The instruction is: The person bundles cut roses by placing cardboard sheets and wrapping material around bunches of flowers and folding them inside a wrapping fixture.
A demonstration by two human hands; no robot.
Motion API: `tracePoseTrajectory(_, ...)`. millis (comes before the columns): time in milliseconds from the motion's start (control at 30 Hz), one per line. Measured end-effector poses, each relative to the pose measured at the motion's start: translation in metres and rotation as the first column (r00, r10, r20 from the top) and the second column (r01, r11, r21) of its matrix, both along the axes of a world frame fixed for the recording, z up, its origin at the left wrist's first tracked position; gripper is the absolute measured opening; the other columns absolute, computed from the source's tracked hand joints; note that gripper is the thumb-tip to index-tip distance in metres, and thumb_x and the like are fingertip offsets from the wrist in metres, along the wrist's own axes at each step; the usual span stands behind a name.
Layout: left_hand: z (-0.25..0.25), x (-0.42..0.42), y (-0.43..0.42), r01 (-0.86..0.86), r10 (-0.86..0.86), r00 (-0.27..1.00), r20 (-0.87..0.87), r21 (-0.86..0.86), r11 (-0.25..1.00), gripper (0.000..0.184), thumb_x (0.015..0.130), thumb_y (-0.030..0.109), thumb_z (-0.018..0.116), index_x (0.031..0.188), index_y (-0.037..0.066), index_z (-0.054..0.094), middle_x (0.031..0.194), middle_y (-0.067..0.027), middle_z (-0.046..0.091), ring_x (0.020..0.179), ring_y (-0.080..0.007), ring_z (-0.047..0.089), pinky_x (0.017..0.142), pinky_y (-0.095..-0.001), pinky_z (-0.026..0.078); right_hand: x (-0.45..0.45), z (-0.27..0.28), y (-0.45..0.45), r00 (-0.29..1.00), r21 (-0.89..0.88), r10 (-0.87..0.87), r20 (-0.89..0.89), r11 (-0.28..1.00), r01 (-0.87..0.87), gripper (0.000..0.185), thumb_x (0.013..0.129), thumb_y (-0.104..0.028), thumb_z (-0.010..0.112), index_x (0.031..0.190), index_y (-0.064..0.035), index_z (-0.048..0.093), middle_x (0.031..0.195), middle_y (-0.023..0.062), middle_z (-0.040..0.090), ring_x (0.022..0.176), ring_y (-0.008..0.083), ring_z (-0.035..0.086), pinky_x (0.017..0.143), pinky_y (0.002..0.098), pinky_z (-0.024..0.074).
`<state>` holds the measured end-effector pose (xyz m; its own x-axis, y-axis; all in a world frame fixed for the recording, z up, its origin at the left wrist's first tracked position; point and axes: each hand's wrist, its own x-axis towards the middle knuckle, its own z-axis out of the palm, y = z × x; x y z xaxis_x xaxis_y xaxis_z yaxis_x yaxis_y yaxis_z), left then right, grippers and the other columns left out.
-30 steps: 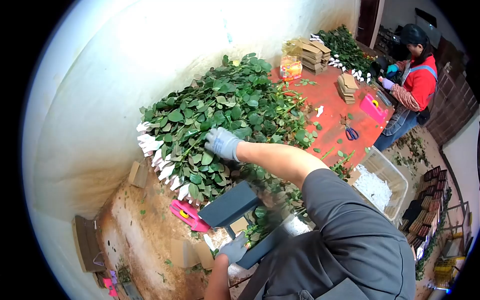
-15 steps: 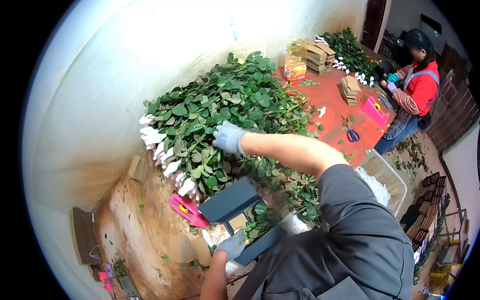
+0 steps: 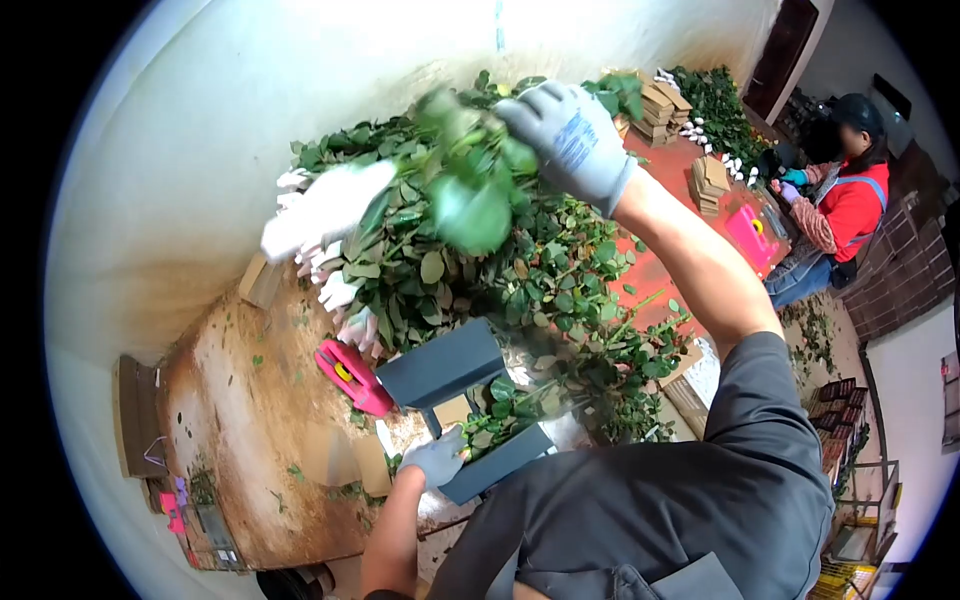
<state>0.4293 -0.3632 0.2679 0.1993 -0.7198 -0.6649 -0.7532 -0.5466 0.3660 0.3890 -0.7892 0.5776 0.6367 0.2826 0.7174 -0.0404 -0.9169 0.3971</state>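
My right hand (image 3: pixel 570 135), in a grey glove, is raised over the pile of leafy stems (image 3: pixel 440 270) and closed on a leafy stem (image 3: pixel 470 185). That stem is blurred, and its white-sleeved head (image 3: pixel 325 210) points left. White sleeves line the pile's left edge. Lower down, my left hand (image 3: pixel 437 458), also gloved, has its fingers round stems (image 3: pixel 490 425) lying in the dark grey holder (image 3: pixel 440 370); their gripped ends are partly hidden. A pink tape dispenser (image 3: pixel 355 377) lies just left of the holder.
Cardboard pieces (image 3: pixel 330 455) lie on the brown-stained table (image 3: pixel 240 420). Beyond the pile, the red tabletop (image 3: pixel 675 165) holds cardboard stacks (image 3: pixel 710 180) and another pink dispenser (image 3: pixel 748 235). A co-worker in red (image 3: pixel 855 205) stands at its far right side. A bin of white material (image 3: pixel 695 380) is partly hidden by my arm.
My right hand has risen from the pile with a stem and its white-sleeved head. My left hand remains at the holder. The view has shifted slightly.
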Motion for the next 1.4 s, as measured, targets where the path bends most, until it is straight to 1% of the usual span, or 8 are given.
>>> tracePoseTrajectory(133, -0.012, 0.002, 0.004, 0.031, -0.031, 0.999, 0.02, -0.01, 0.999, 0.055, 0.104, 0.044, 0.037, 0.151, 0.018, 0.047, 0.169, -0.0026, 0.021, 0.146, -0.0276, 0.04, 0.119, -0.0445, 0.035, -0.031, -0.027, 0.078, 0.907, -0.098, 0.007, -0.421, 0.994, -0.053, 0.027, 0.084, -0.022, 0.06, 0.109, -0.0119, 0.059, 0.091, 0.0054, 0.059, 0.087, 0.0233, 0.059, 0.07, 0.0378, 0.0496)
tracePoseTrajectory(333, 0.013, 0.001, -0.001, -0.083, 0.083, 0.997, -0.01, 0.035, 0.996, 0.058, 0.102, 0.051, 0.042, 0.137, 0.006, 0.056, 0.135, -0.0202, 0.063, 0.125, -0.0391, 0.058, 0.107, -0.0457, 0.044, -0.073, -0.167, 0.153, 0.532, 0.038, 0.079, -0.843, 0.996, -0.086, 0.021, 0.087, -0.019, 0.06, 0.102, -0.0068, 0.068, 0.092, 0.0096, 0.067, 0.087, 0.0289, 0.066, 0.066, 0.04, 0.0515)
tracePoseTrajectory(467, 0.023, -0.003, -0.013, -0.111, 0.108, 0.994, 0.028, 0.329, 0.938, 0.053, 0.103, 0.046, 0.04, 0.141, 0.012, 0.055, 0.146, -0.0142, 0.056, 0.131, -0.0374, 0.055, 0.112, -0.0463, 0.041, -0.067, -0.267, 0.144, 0.222, 0.109, 0.091, -0.971, 0.992, 0.068, 0.025, 0.09, -0.016, 0.06, 0.109, -0.0064, 0.071, 0.105, 0.0158, 0.074, 0.097, 0.0336, 0.073, 0.075, 0.0421, 0.0569)
tracePoseTrajectory(533, 0.019, -0.007, -0.003, -0.098, 0.098, 0.995, 0.01, -0.005, 0.995, 0.051, 0.104, 0.04, 0.04, 0.145, 0.012, 0.053, 0.158, -0.0087, 0.043, 0.137, -0.0353, 0.049, 0.115, -0.0447, 0.037, -0.067, -0.312, 0.134, 0.268, 0.095, 0.087, -0.959, 0.995, 0.018, 0.025, 0.089, -0.014, 0.06, 0.109, -0.0077, 0.073, 0.098, 0.0142, 0.075, 0.089, 0.0307, 0.074, 0.072, 0.0408, 0.0573)
tracePoseTrajectory(767, 0.011, -0.004, -0.004, -0.067, 0.067, 0.997, -0.03, 0.007, 0.998, 0.047, 0.103, 0.029, 0.041, 0.146, 0.012, 0.052, 0.162, -0.007, 0.036, 0.138, -0.0338, 0.048, 0.117, -0.0439, 0.036, -0.056, -0.299, 0.151, 0.243, -0.214, -0.224, -0.944, 0.975, 0.068, 0.033, 0.084, -0.024, 0.07, 0.114, -0.0114, 0.075, 0.112, 0.0073, 0.07, 0.103, 0.0252, 0.068, 0.074, 0.0337, 0.0514)
tracePoseTrajectory(800, 0.011, -0.005, -0.005, -0.088, 0.088, 0.995, -0.04, -0.009, 0.996, 0.048, 0.103, 0.029, 0.041, 0.146, 0.012, 0.052, 0.162, -0.0079, 0.037, 0.137, -0.0342, 0.049, 0.116, -0.044, 0.036, -0.039, -0.268, 0.157, -0.016, -0.127, -0.127, -0.992, 0.992, 0.021, 0.033, 0.086, -0.019, 0.067, 0.118, -0.0091, 0.071, 0.113, 0.0107, 0.07, 0.103, 0.027, 0.069, 0.075, 0.0364, 0.0526)
tracePoseTrajectory(933, 0.04, -0.004, -0.015, -0.227, 0.235, 0.96, -0.15, 0.065, 0.972, 0.05, 0.101, 0.028, 0.041, 0.148, 0.012, 0.05, 0.159, -0.01, 0.04, 0.135, -0.035, 0.051, 0.116, -0.043, 0.037, -0.027, -0.266, 0.181, 0.224, 0.319, 0.334, -0.916, 0.942, -0.101, 0.031, 0.09, -0.015, 0.061, 0.117, -0.0012, 0.065, 0.104, 0.0145, 0.07, 0.089, 0.0297, 0.072, 0.073, 0.0455, 0.0565)
tracePoseTrajectory(1400, 0.024, -0.004, -0.006, -0.195, 0.189, 0.978, -0.087, -0.058, 0.979, 0.048, 0.096, 0.027, 0.049, 0.14, 0.01, 0.057, 0.153, -0.0101, 0.048, 0.122, -0.0328, 0.061, 0.105, -0.0451, 0.046, 0.0, -0.374, 0.214, 0.332, 0.385, 0.393, -0.857, 0.918, -0.093, 0.046, 0.083, -0.012, 0.065, 0.127, 0.001, 0.056, 0.103, 0.0179, 0.068, 0.086, 0.0318, 0.072, 0.066, 0.0438, 0.0555)
